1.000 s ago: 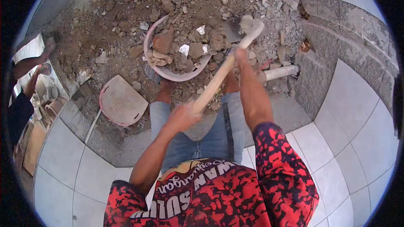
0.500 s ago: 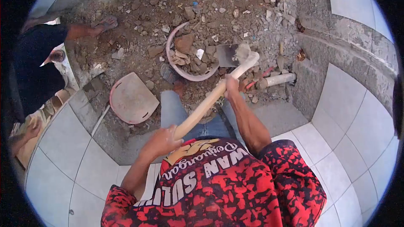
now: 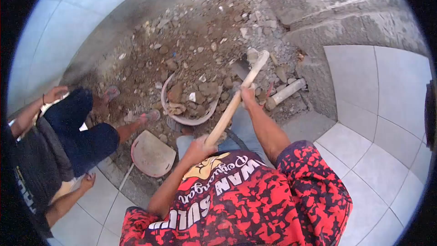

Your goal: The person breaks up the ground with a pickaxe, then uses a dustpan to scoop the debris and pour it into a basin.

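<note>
Grip is two-handed: the right hand [image 3: 248,94] wraps shut around the hoe handle [image 3: 227,111] well up the shaft, apparently for control, while the left hand [image 3: 199,148] clasps the near end, apparently for leverage. The blade [image 3: 240,69] sits in loose rubble just beyond the basin [image 3: 180,120], which is heaped with stones and stands at the person's feet. An empty pan [image 3: 152,154] lies near it, and a second person [image 3: 75,130] crouches to the left.

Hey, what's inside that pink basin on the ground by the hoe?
The basin is heaped with rubble: brown stones, dirt clods and a small white fragment. Its bottom is hidden under the heap.
</note>
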